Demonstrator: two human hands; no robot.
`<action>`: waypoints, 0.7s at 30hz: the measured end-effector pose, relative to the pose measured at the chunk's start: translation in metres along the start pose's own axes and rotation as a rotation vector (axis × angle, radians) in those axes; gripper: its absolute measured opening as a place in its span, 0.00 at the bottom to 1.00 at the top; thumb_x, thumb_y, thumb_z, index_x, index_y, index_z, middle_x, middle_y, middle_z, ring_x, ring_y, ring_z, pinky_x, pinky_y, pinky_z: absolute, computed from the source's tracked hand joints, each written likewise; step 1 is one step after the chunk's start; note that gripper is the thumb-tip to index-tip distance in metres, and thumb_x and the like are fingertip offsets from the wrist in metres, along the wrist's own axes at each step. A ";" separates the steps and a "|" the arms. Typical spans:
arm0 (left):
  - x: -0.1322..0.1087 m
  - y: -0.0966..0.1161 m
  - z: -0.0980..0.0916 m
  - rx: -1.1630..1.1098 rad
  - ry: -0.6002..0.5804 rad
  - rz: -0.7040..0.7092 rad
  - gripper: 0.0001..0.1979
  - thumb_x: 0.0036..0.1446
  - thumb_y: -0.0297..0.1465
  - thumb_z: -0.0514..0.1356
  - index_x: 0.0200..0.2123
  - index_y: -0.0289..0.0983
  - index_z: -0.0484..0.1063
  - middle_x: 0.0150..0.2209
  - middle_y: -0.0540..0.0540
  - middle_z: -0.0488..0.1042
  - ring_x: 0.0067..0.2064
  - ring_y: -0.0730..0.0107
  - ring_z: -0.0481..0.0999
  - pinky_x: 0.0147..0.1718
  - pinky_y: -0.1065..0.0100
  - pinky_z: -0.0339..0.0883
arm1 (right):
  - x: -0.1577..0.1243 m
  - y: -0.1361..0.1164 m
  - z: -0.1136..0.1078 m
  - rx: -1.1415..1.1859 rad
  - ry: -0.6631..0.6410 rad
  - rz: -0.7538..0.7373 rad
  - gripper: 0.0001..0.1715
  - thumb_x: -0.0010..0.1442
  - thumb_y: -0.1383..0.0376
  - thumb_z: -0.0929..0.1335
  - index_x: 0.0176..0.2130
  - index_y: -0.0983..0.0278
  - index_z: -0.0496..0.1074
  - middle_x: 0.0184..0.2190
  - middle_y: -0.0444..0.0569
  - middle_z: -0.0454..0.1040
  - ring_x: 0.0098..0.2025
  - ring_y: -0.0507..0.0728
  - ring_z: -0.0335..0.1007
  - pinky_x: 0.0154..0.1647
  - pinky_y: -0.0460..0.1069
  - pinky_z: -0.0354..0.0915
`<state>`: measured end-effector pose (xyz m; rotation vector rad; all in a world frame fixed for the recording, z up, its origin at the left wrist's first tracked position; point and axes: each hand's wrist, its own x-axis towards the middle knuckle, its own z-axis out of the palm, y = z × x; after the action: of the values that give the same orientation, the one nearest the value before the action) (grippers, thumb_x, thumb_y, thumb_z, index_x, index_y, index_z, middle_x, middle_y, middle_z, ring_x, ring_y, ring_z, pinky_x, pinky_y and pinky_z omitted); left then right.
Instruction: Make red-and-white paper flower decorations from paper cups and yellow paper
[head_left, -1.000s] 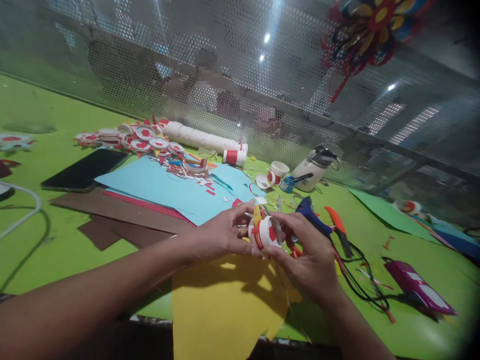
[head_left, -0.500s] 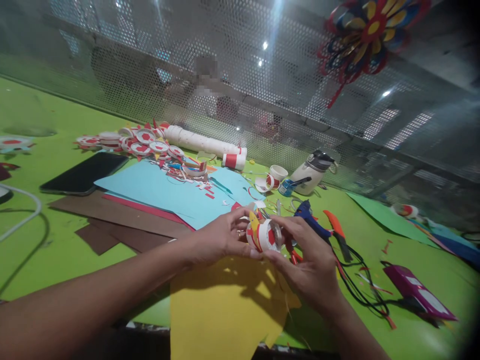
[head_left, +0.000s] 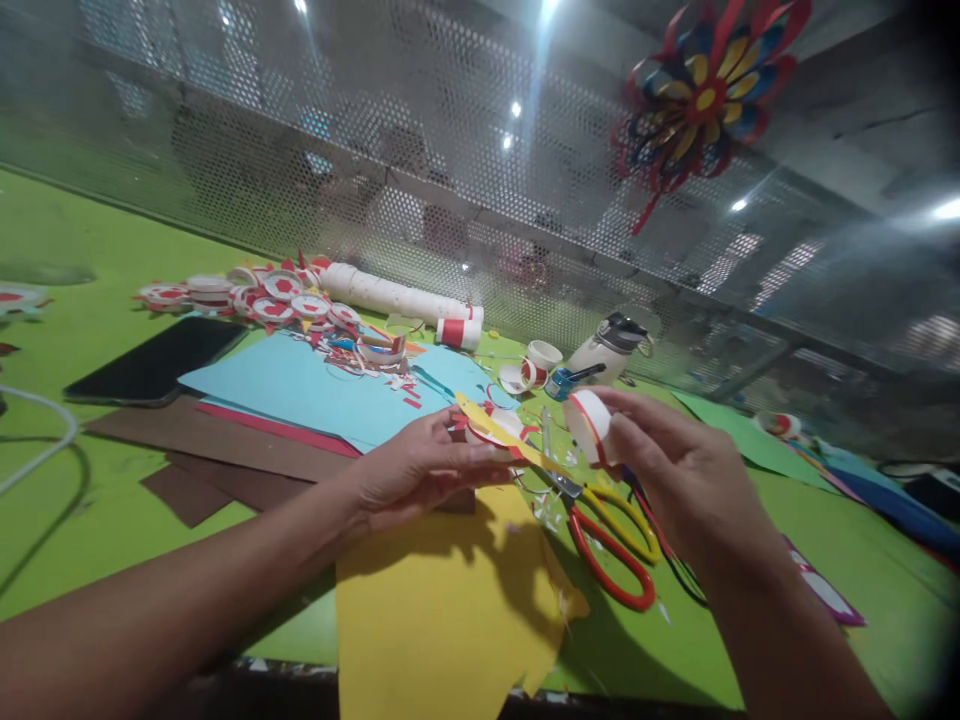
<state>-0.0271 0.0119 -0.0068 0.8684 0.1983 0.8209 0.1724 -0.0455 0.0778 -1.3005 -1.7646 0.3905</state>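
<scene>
My left hand point(head_left: 412, 468) is closed on a small paper-cup craft piece, white and red with red paper points point(head_left: 489, 432) and a long yellow paper strip point(head_left: 504, 436) across it. To its right, my right hand point(head_left: 675, 465) grips a short cut paper-cup section point(head_left: 587, 426), white with a thin red edge. A gap separates the two pieces. Scissors point(head_left: 611, 560) with one red and one yellow handle lie below and between the hands, blades partly behind the yellow strip. Under my left hand lies a yellow paper sheet point(head_left: 450, 610) at the table's front edge.
Light blue sheets point(head_left: 300, 385) and brown paper point(head_left: 225, 430) lie left, beside a black phone point(head_left: 157, 360). Finished-looking red-and-white cup pieces point(head_left: 281, 295) pile behind, near a long stack of cups point(head_left: 397, 295). A bottle point(head_left: 604, 350) stands near the mesh barrier point(head_left: 450, 150).
My hands have moved apart. The white cup section has come away to the right in my right hand, while the craft piece stays in my left. The scissors now show between them.
</scene>
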 end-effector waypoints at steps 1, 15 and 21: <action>0.000 0.002 0.000 -0.014 -0.006 0.013 0.17 0.47 0.24 0.67 0.43 0.28 0.72 0.44 0.35 0.76 0.45 0.61 0.75 0.48 0.63 0.67 | 0.002 -0.002 -0.002 0.005 0.009 0.000 0.16 0.57 0.55 0.68 0.42 0.60 0.76 0.29 0.46 0.77 0.28 0.52 0.72 0.26 0.46 0.69; -0.004 0.012 0.006 0.055 0.120 0.160 0.21 0.46 0.21 0.67 0.45 0.33 0.68 0.43 0.39 0.75 0.43 0.63 0.77 0.44 0.64 0.70 | -0.016 0.008 -0.017 0.029 0.089 -0.004 0.15 0.58 0.55 0.68 0.44 0.58 0.76 0.33 0.47 0.79 0.29 0.53 0.75 0.25 0.45 0.71; -0.004 0.016 -0.005 0.158 0.196 0.168 0.25 0.42 0.22 0.70 0.44 0.34 0.66 0.42 0.40 0.74 0.40 0.62 0.77 0.43 0.60 0.71 | -0.015 0.002 -0.005 0.056 0.055 -0.056 0.14 0.57 0.56 0.69 0.42 0.58 0.77 0.34 0.49 0.80 0.31 0.55 0.76 0.27 0.46 0.72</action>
<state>-0.0407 0.0179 0.0015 0.9615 0.3695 1.0586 0.1784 -0.0593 0.0716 -1.2090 -1.7282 0.3664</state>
